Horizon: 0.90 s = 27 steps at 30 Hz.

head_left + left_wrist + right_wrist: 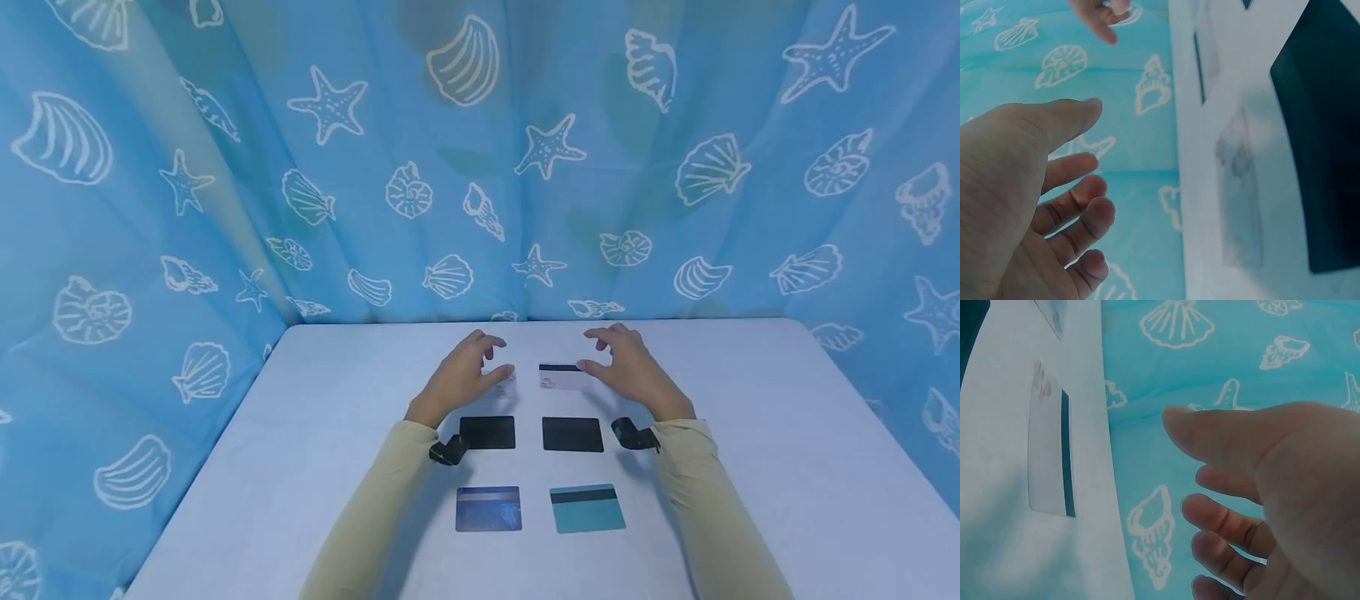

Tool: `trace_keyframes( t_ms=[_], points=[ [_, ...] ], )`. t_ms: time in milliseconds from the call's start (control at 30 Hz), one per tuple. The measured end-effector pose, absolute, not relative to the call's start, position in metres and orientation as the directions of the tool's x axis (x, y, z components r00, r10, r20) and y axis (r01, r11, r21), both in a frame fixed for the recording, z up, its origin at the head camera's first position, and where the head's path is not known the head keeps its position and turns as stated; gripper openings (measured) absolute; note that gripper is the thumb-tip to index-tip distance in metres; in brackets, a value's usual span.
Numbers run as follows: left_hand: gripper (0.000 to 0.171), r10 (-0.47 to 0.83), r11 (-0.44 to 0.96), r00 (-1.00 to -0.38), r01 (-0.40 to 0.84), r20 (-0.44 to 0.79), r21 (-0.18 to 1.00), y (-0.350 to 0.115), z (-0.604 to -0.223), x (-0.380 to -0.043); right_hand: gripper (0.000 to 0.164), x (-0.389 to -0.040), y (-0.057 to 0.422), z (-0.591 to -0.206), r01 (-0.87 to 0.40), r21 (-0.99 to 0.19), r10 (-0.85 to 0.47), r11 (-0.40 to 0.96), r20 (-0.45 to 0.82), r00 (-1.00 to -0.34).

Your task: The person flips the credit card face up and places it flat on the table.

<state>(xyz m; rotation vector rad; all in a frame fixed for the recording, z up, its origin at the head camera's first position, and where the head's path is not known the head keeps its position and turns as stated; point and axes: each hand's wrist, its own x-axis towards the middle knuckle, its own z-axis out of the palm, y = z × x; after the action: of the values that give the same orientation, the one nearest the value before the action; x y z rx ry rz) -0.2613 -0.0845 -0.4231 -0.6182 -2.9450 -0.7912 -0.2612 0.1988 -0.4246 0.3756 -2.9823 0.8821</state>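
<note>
My left hand (465, 372) hovers above a pale card (507, 386), thumb and fingers spread apart with nothing between them. In the left wrist view that pale card (1240, 206) lies flat on the table, away from the fingers. Opposite it, my right hand (636, 372) is raised with loosely bent fingers and holds nothing. Its thumb overlaps a white card with a black stripe (557, 380) in the head view. From the right wrist, the same striped card (1047, 453) shows flat on the table, apart from the fingertips (1179, 422).
Nearer me on the white table (315, 467) lie a left black card (497, 433) and a right black card (573, 435). Closest are a blue card (488, 512) and a teal card with a dark stripe (588, 512). A shell-patterned blue curtain (480, 158) hangs behind the far edge.
</note>
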Motion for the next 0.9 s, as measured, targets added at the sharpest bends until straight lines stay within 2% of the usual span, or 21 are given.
trace_keyframes(
  t_ms=[367,600,900],
  points=[
    [0.055,0.409,0.818,-0.911,0.389,0.047,0.423,-0.058,-0.428,-0.278,0.057,-0.269,0.206,-0.435,-0.215,-0.552,-0.229,0.805,0.045,-0.972],
    [0.055,0.448,0.83,-0.894,0.41,-0.014,0.378,-0.045,-0.435,-0.286,0.058,-0.273,0.205,-0.449,-0.173,-0.561,-0.22,0.81,-0.016,-0.975],
    [0.057,0.461,0.837,-0.885,0.412,-0.06,0.36,-0.038,-0.447,-0.292,0.059,-0.276,0.202,-0.461,-0.166,-0.512,-0.219,0.843,-0.044,-0.975]
  ],
)
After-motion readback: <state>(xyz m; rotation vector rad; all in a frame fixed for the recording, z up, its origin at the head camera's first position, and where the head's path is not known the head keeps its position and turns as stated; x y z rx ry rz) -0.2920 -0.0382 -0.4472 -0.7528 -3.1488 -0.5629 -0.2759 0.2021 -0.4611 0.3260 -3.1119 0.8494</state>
